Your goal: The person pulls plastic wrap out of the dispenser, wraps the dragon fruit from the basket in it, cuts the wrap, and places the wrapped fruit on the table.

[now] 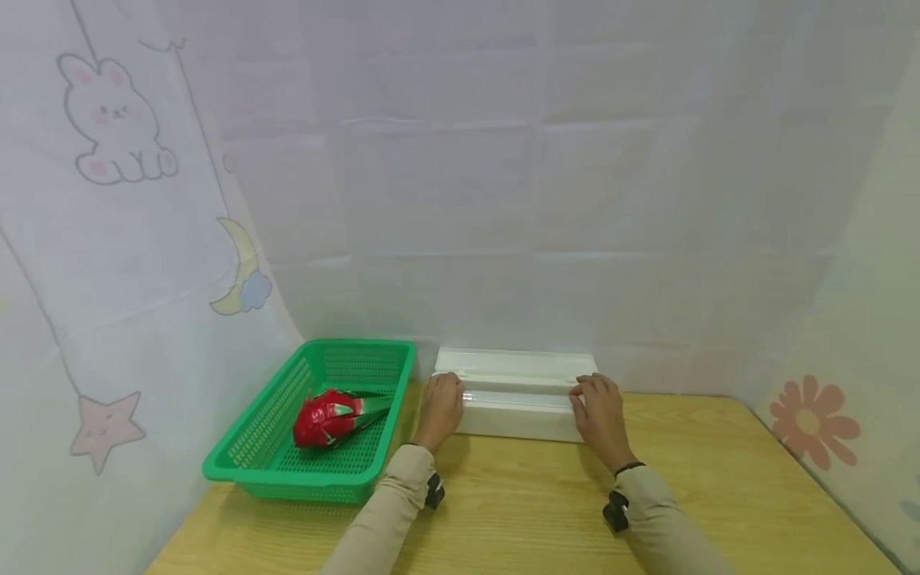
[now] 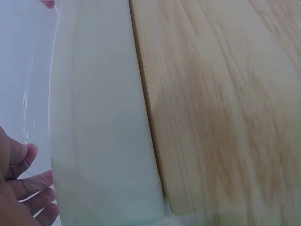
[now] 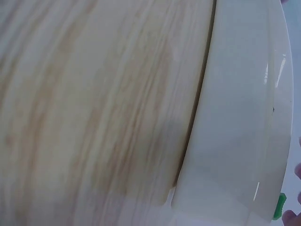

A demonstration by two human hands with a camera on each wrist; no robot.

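Observation:
A long white cling film dispenser (image 1: 521, 422) stands at the back of the table with its lid (image 1: 517, 361) raised. Clear cling film (image 2: 26, 101) stretches above its front, faint in the head view. My left hand (image 1: 442, 409) is at the dispenser's left end; in the left wrist view its thumb and forefinger pinch the film. At the right end, my right hand (image 1: 600, 414) holds the film's other side with thumb and fingers together. Only a few right fingertips (image 3: 290, 218) show at the edge of the right wrist view, so that grip is partly hidden.
Left of the dispenser stands a green plastic basket (image 1: 309, 479) with a red and green dragon fruit (image 1: 327, 419) in it. The wooden table (image 1: 525, 511) runs back to a pale cloth backdrop (image 1: 460, 200). A small green piece (image 3: 279, 206) shows beside the dispenser.

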